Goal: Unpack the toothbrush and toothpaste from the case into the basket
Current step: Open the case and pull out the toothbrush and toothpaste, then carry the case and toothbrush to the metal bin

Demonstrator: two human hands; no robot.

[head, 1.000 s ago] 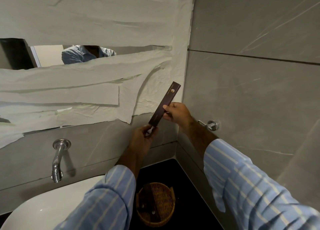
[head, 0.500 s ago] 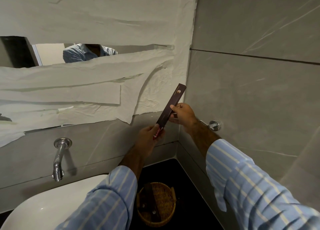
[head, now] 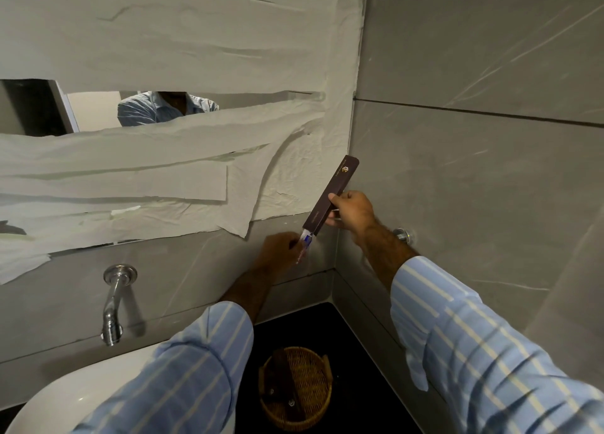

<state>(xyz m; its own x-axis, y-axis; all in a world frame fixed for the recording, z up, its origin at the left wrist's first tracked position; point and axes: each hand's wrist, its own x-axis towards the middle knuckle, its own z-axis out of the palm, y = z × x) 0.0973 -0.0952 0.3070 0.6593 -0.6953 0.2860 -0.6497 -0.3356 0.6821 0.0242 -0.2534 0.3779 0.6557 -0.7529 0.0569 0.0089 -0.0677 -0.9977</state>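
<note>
A long dark brown case (head: 331, 196) is held tilted in front of the corner of the wall, its upper end pointing up and right. My right hand (head: 353, 212) grips its middle. From the case's open lower end sticks a small white, blue and red item (head: 306, 241), probably the toothpaste; my left hand (head: 277, 251) pinches it just below the case. A round wicker basket (head: 318, 415) stands far below on the black counter, with dark flat packets lying inside it.
A white basin (head: 65, 397) fills the lower left, under a chrome wall tap (head: 114, 303). A chrome wall fitting (head: 403, 234) sits right of my right wrist. The mirror above is mostly covered with white paper (head: 163, 159). Grey tiled walls meet at the corner.
The case has shifted slightly right and up. My left hand has drawn a white and blue item partly out of the case's lower end.
</note>
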